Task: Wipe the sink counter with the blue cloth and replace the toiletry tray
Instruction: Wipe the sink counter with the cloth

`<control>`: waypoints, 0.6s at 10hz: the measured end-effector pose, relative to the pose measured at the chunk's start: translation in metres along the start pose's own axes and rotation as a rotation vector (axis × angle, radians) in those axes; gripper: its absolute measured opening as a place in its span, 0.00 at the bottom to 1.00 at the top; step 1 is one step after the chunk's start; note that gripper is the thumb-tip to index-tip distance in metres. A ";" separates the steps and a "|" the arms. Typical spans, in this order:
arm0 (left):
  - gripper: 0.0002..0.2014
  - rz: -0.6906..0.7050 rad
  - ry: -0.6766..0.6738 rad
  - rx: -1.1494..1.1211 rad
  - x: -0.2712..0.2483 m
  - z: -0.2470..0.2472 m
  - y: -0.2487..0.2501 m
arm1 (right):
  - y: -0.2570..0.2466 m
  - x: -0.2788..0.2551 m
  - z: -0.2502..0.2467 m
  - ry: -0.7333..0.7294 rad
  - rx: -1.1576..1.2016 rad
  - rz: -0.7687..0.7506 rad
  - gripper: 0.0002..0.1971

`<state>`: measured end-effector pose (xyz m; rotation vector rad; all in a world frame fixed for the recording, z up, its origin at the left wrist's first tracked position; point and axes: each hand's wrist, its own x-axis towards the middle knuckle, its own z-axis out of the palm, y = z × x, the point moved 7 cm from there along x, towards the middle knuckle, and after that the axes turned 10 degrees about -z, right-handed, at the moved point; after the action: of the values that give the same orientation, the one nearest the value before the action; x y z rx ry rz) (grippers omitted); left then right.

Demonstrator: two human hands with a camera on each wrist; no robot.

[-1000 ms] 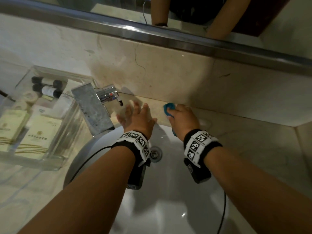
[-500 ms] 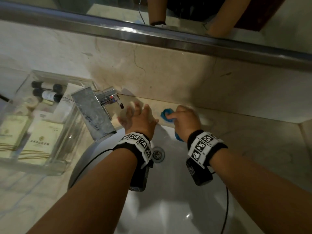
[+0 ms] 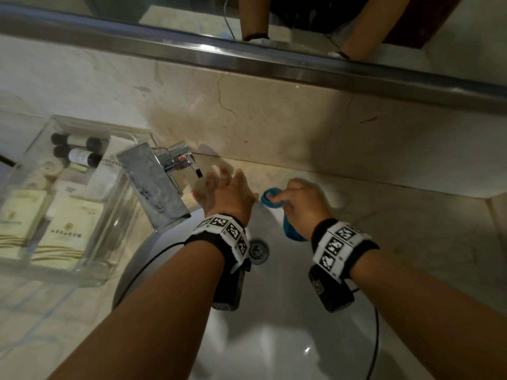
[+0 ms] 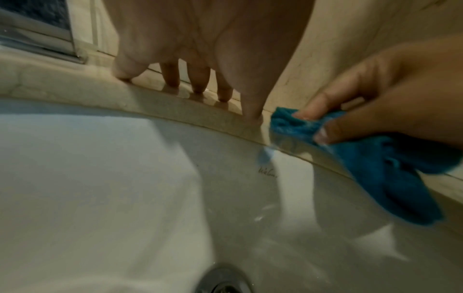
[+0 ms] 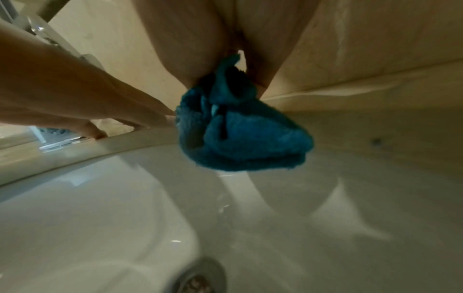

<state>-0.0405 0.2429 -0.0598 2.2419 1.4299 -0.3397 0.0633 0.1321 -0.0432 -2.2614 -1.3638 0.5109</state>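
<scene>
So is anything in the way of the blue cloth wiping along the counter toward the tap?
Yes. The left hand rests with fingers spread on the counter strip behind the basin, right between the blue cloth gripped by the right hand and the faucet.

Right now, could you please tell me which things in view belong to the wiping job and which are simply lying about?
Part of the job:
- blue cloth, gripped by the right hand
- left hand, fingers resting on the counter
- toiletry tray, on the counter left of the tap

Just there:
- tap
- sink basin
- drain
- mirror
</scene>
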 end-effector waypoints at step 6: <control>0.32 0.030 -0.051 0.035 0.001 0.000 -0.012 | -0.008 0.003 0.007 -0.139 -0.086 -0.248 0.18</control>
<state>-0.0509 0.2479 -0.0627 2.2635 1.3734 -0.4127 0.0553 0.1389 -0.0446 -2.1140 -1.7384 0.5413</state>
